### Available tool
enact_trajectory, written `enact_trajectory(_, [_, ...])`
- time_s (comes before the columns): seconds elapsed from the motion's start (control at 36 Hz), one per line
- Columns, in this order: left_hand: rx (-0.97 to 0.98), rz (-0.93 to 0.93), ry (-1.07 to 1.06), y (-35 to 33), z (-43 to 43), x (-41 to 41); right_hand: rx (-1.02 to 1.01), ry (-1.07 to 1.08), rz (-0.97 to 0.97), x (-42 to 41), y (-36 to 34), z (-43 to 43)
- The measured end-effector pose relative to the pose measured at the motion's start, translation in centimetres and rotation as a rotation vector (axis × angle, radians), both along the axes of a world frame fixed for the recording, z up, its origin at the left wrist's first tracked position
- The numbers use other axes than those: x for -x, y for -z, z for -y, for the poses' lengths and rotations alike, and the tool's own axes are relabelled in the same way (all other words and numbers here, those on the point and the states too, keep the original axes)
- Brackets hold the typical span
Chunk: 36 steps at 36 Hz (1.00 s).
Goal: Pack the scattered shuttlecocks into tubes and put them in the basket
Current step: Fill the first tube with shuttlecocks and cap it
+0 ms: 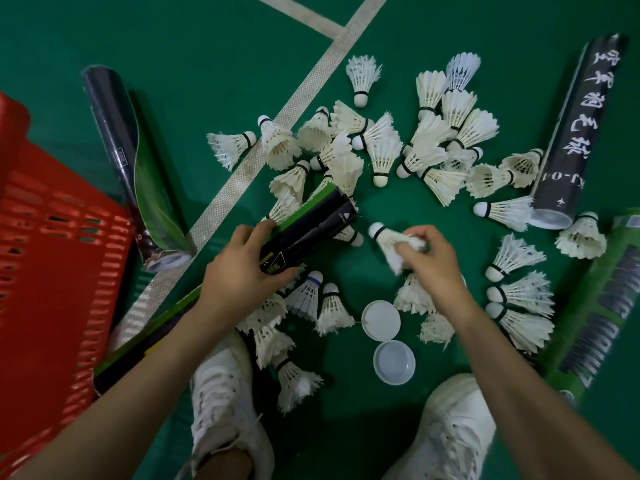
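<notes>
Partly inside right grip [426, 252]: shuttlecock [383, 241]

Gripping a black-and-green tube [311, 230] with the left hand [239, 275], seemingly off the floor [173, 46]; pinching a shuttlecock [388, 245] by its feathers with the right hand [431, 261], cork [375, 230] toward the tube. Red basket [52, 271] far left.

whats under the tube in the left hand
Shuttlecocks lie on the floor under the tube that the left hand grips, their feathers poking out both sides. How many it covers cannot be seen.
</notes>
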<state>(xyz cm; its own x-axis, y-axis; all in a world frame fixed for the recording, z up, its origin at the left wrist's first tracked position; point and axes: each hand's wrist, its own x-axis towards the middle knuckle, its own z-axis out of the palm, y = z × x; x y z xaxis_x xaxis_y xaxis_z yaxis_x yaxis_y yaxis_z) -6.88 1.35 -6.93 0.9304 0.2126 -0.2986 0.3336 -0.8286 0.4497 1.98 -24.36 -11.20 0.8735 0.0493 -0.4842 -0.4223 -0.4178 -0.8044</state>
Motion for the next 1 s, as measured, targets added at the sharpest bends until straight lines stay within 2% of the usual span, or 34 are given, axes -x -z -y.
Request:
enact_trajectory(0.06, [0.007, -0.009, 0.016, 0.0, 0.6, 0.2, -0.165, 0.162, -0.018, -0.7, -1.1, 0.5])
enact_trajectory(0.11, [0.01, -0.019, 0.038, -0.1, 1.2, 0.3, -0.239, 0.22, 0.011, -1.5, -2.1, 0.6])
enact_trajectory(0.42, [0.065, 0.022, 0.217, -0.8, 3.1, 0.6, -0.176, -0.238, -0.022, -2.9, -4.2, -0.2])
enact_trajectory(0.61, [0.109, 0.08, 0.217, -1.2, 3.5, 0.4, -0.26, -0.197, -0.06, -2.5, -5.1, -0.5])
enact_trajectory(0.72, [0.086, 0.073, 0.245, -1.1, 3.8, -0.1, -0.202, -0.313, -0.076, -1.7, -5.2, -2.7])
enact_trajectory(0.83, [0.063, 0.038, 0.204, -0.6, 3.1, 0.2, -0.241, -0.28, -0.114, -1.8, -4.0, -4.0])
enact_trajectory(0.92, [0.044, 0.021, 0.137, -0.7, 2.6, 0.3, -0.253, -0.099, -0.106, -2.4, -2.7, -4.7])
enact_trajectory(0.94, [0.051, 0.025, 0.092, -0.7, 2.3, 0.2, -0.236, -0.057, -0.096, -2.6, -2.0, -4.8])
enact_trajectory(1.0, [0.07, 0.043, -0.005, -0.9, 1.4, 0.1, -0.122, -0.127, -0.039, -2.7, -0.8, -5.0])
